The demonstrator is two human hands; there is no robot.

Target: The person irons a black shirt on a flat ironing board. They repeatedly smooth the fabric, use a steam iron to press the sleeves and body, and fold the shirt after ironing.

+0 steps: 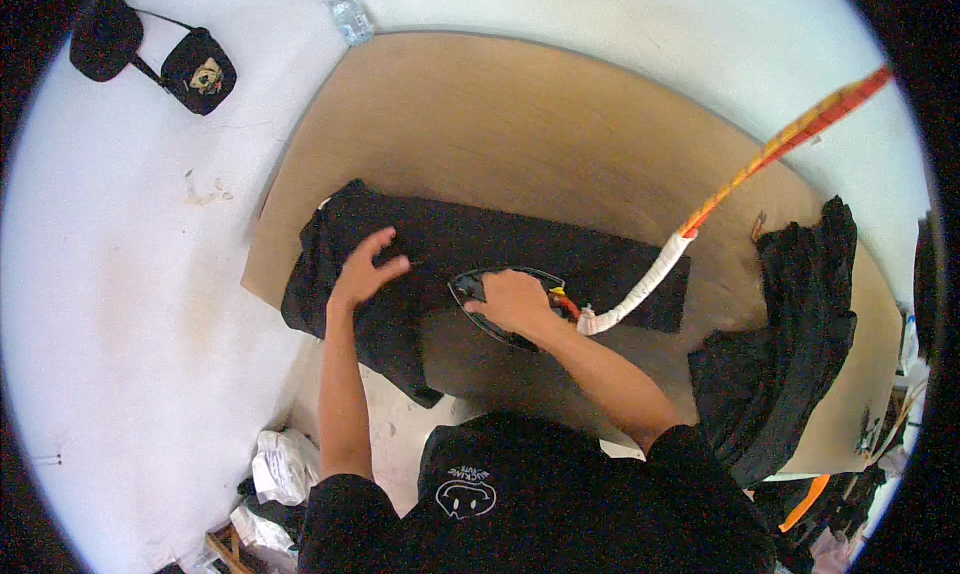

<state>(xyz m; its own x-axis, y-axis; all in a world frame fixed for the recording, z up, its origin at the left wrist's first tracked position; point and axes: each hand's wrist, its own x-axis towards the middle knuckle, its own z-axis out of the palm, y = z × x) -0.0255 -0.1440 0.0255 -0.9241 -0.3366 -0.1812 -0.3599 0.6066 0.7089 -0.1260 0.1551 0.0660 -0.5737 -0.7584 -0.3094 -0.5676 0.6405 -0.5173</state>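
R hand (518, 302): I'm gripping iron (470, 282), nose pointing L, over near edge of black cloth (590, 264) on desk (480, 94). L hand (368, 272): I'm holding it spread and empty over cloth's L end, prob. to stay clear of the nose; can't tell if touching. White-wrapped cord (650, 277): rising up R, prob. to keep off cloth; black fabric pile (785, 374): lying at desk's R end.

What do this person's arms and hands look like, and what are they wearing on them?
The left hand and right hand are bare, with no gloves to be seen. The left forearm and right forearm are uncovered too, with no watch or bracelet visible. Short black sleeves belong to a black shirt with a white face-like print.
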